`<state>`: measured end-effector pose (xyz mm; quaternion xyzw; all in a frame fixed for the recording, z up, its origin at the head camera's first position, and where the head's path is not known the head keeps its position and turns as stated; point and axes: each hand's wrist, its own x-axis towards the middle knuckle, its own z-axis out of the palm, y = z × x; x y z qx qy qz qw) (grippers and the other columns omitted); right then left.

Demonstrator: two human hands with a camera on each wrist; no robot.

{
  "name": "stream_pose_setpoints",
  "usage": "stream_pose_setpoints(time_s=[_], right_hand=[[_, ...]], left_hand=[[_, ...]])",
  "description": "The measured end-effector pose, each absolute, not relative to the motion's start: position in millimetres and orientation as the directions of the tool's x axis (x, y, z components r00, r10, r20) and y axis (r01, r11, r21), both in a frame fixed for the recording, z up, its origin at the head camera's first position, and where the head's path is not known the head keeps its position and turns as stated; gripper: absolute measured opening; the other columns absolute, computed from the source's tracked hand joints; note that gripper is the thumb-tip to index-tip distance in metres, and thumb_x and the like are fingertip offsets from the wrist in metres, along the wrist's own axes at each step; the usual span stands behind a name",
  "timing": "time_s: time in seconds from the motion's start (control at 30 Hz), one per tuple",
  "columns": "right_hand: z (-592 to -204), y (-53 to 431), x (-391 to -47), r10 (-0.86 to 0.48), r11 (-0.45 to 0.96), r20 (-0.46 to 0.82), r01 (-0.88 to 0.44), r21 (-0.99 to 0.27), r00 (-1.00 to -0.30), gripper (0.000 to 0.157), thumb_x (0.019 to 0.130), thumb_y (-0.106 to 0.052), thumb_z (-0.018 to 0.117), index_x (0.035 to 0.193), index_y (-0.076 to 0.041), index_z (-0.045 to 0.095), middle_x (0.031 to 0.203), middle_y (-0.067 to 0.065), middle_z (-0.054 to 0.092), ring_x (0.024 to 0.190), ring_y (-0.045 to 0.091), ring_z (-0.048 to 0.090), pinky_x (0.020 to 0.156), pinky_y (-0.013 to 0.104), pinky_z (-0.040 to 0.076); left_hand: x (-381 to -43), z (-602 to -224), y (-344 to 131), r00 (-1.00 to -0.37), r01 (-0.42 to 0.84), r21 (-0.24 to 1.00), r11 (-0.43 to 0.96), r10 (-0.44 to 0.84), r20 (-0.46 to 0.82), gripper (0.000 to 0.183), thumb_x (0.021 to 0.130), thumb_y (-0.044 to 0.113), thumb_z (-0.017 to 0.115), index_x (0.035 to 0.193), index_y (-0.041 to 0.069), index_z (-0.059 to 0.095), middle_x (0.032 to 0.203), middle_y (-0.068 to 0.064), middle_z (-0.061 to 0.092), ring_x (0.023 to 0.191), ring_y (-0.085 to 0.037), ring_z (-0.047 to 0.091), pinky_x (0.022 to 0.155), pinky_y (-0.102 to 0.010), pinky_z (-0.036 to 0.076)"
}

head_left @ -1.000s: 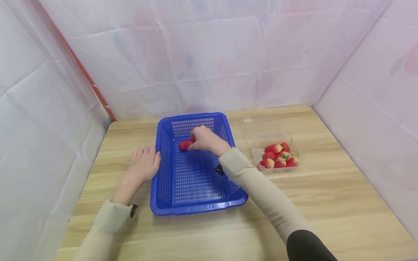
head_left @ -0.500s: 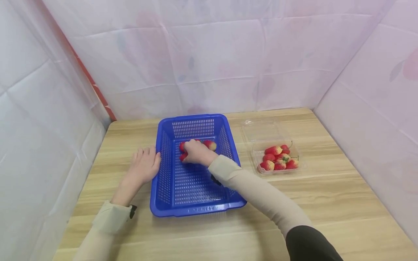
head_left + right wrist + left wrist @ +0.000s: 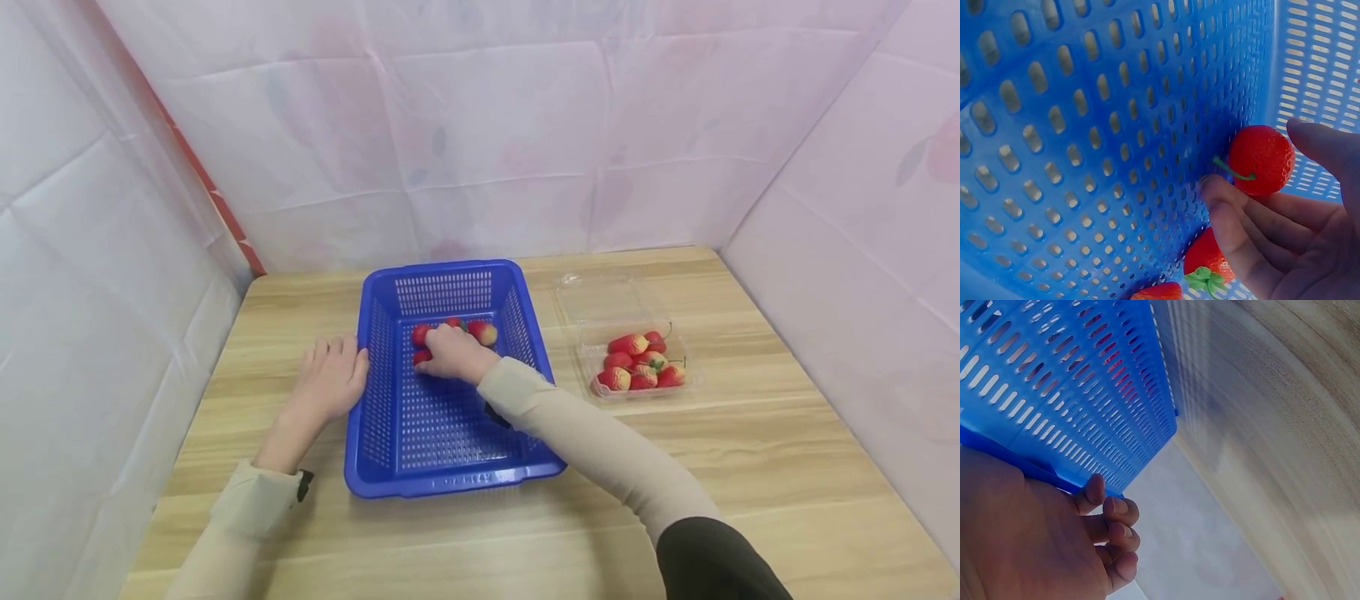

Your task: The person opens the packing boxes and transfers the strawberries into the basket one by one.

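Observation:
My right hand (image 3: 459, 354) reaches inside the blue plastic basket (image 3: 450, 481). In the right wrist view, its thumb and curled fingers surround a red strawberry (image 3: 1262, 159) with a green stem, low in the basket. Beyond these fingers lies a second strawberry (image 3: 1207, 257) with green leaves, and part of a third (image 3: 1157, 292) shows at the bottom edge. In the head view, a red and yellow strawberry (image 3: 482, 333) sits right of the hand. My left hand (image 3: 330, 379) rests against the basket's left rim, its fingers loosely bent in the left wrist view.
On the right, a clear plastic clamshell box (image 3: 600, 300) stands with its lid raised back, holding several red and yellow strawberries (image 3: 643, 362). Wooden table (image 3: 750, 467) surrounds basket and box. Fabric-covered walls (image 3: 480, 142) rise behind and at both sides.
My right hand has come nearer within the basket, bringing a strawberry toward the front of the others, and barely shifted lately. The left hand has stayed at the rim.

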<state>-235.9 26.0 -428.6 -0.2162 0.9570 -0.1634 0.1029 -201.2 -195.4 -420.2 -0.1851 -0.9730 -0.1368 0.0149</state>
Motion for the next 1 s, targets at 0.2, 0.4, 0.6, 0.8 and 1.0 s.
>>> stream_pose_setpoints(time_s=[0.2,0.4,0.6,0.8,1.0], right_hand=[[-426.4,27.8,-236.1,-0.436,0.853,-0.116,-0.369,-0.370,-0.892,0.025,0.091,-0.033,0.073,0.091,-0.009,0.066,0.074,0.002,0.060,0.066,0.017,0.058,0.062,0.027,0.049],[-423.7,28.7,-236.3,-0.439,0.850,-0.124,-0.366,-0.379,-0.890,0.023,0.091,-0.031,0.072,0.093,-0.009,0.066,0.075,0.002,0.061,0.067,0.017,0.059,0.063,0.026,0.050],[-423.1,28.9,-234.8,-0.449,0.848,-0.158,-0.364,-0.385,-0.879,0.022,0.092,-0.029,0.073,0.096,-0.009,0.065,0.078,0.003,0.062,0.071,0.018,0.060,0.070,0.027,0.052],[-418.7,30.7,-231.9,-0.434,0.859,-0.158,-0.355,-0.368,-0.887,0.023,0.090,-0.030,0.074,0.097,-0.010,0.066,0.079,0.002,0.063,0.071,0.018,0.061,0.070,0.029,0.052],[-406.2,33.1,-227.9,-0.383,0.873,-0.159,-0.301,-0.384,-0.910,0.025,0.088,-0.027,0.076,0.096,-0.005,0.067,0.081,0.005,0.063,0.071,0.020,0.060,0.067,0.031,0.052]], left_hand=[[-201.4,-420.8,-195.1,-0.932,0.361,0.262,0.895,0.353,0.078,0.034,0.106,0.030,0.026,0.103,0.003,0.047,0.092,-0.014,0.049,0.085,-0.033,0.039,0.073,-0.042,0.029],[-201.4,-420.6,-195.0,-0.933,0.360,0.266,0.894,0.352,0.079,0.033,0.106,0.029,0.027,0.102,0.003,0.047,0.092,-0.014,0.049,0.085,-0.033,0.039,0.073,-0.042,0.029],[-200.6,-420.2,-194.9,-0.932,0.361,0.265,0.894,0.354,0.079,0.033,0.106,0.029,0.027,0.102,0.003,0.047,0.090,-0.013,0.049,0.084,-0.032,0.039,0.071,-0.040,0.028],[-199.5,-420.2,-194.4,-0.934,0.356,0.264,0.896,0.351,0.068,0.035,0.107,0.031,0.025,0.102,0.003,0.046,0.090,-0.013,0.049,0.085,-0.033,0.038,0.072,-0.041,0.028],[-198.5,-418.7,-193.5,-0.936,0.350,0.254,0.902,0.345,0.065,0.034,0.106,0.030,0.026,0.103,0.003,0.046,0.091,-0.014,0.049,0.085,-0.033,0.039,0.073,-0.041,0.029]])
